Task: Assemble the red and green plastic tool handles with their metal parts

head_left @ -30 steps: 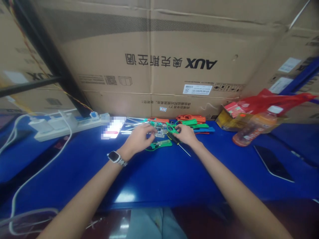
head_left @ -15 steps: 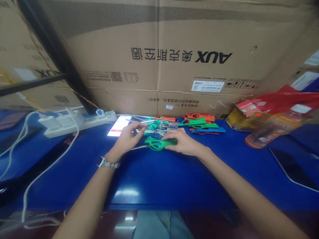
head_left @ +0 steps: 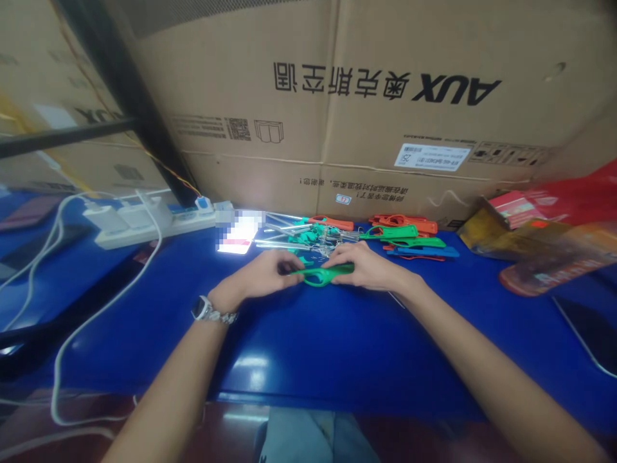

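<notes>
Both my hands meet over a green plastic scissor handle (head_left: 321,276) on the blue table (head_left: 337,347). My left hand (head_left: 263,276), with a wristwatch on its wrist, pinches the handle's left end. My right hand (head_left: 366,267) grips its right end. Just behind them lies a pile of metal blades and green parts (head_left: 308,235). Further right are orange handles (head_left: 402,222), green handles (head_left: 409,236) and blue handles (head_left: 424,252).
A lit phone (head_left: 237,233) lies left of the pile. A white power strip (head_left: 144,218) with chargers and cables sits at the far left. Cardboard boxes (head_left: 385,96) wall off the back. Red bags (head_left: 554,199), a bottle (head_left: 554,270) and a dark tablet (head_left: 588,328) are at the right.
My right hand left the screwdriver and took the green handle. Both hands brought it toward me and now hold it together. The view shifted left and downward.
</notes>
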Tool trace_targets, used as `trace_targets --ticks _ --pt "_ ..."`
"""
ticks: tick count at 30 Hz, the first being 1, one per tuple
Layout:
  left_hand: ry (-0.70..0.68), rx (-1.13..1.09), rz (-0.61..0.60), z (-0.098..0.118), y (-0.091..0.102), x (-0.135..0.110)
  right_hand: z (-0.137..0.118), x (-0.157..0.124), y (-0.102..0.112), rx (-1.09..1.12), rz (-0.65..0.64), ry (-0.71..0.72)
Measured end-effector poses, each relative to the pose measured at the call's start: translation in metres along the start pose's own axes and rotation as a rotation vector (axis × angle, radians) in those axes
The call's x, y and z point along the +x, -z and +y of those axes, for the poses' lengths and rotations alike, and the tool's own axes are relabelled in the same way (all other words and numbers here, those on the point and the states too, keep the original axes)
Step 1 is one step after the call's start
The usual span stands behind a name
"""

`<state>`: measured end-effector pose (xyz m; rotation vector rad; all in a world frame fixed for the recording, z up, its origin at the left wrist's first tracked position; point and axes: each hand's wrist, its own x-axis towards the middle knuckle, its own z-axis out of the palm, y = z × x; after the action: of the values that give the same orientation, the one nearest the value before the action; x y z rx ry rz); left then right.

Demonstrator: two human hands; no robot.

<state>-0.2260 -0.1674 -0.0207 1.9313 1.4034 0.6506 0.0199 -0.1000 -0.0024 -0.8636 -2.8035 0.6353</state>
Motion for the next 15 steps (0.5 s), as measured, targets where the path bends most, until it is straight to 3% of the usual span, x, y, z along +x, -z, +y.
trace_targets --ticks 6,15 --pt "0.009 0.005 -0.023 0.003 -0.003 0.001 0.003 -0.002 0.000 0.038 0.014 -0.030" --pt "-0.090 0.161 0.008 0.000 -0.011 0.008 0.009 -0.006 -0.006 0.173 0.075 -0.008"
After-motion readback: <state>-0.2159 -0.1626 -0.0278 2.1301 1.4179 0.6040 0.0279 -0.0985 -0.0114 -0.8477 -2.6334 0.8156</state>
